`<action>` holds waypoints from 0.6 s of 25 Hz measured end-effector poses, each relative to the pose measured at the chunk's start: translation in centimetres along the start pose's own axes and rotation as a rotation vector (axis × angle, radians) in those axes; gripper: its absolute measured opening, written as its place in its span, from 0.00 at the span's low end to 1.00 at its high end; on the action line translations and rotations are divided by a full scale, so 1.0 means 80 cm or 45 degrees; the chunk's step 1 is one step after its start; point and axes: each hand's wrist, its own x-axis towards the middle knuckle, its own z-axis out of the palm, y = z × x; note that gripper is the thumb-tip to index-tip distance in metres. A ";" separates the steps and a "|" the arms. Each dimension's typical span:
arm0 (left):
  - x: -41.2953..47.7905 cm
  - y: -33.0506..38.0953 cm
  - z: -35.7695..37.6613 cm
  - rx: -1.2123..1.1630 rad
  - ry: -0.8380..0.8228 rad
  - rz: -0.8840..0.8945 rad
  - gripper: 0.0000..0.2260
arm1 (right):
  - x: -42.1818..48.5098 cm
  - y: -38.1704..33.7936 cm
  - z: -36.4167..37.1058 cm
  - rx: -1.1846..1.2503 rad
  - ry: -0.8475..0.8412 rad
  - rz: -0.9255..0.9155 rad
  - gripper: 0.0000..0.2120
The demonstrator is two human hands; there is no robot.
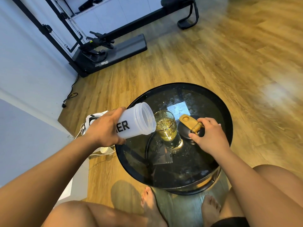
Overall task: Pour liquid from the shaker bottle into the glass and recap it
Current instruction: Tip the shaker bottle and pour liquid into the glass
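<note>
My left hand [105,128] grips a translucent white shaker bottle [137,122] with black lettering. The bottle is tipped on its side, its open mouth over the rim of a clear glass [167,128] holding yellow liquid. The glass stands on a round black glass table [164,169]. To the right of the glass lies the black lid [185,128] with its gold flip cap [188,122] open. My right hand [208,136] rests on the lid, fingers curled round the gold hinge end.
Black gym equipment [101,43] stands at the back left on the wooden floor. A white device with cables [93,122] sits on the floor left of the table. My bare legs and feet [150,205] are under the table's near edge.
</note>
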 end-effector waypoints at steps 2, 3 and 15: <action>-0.001 0.000 0.000 0.000 0.000 0.000 0.45 | 0.000 0.000 -0.001 0.002 0.001 -0.002 0.30; -0.001 0.000 0.000 -0.001 0.001 0.004 0.45 | 0.000 -0.001 -0.001 -0.001 0.003 -0.003 0.30; 0.001 0.001 -0.003 0.018 -0.006 0.012 0.45 | -0.002 -0.001 -0.001 -0.008 0.001 0.009 0.31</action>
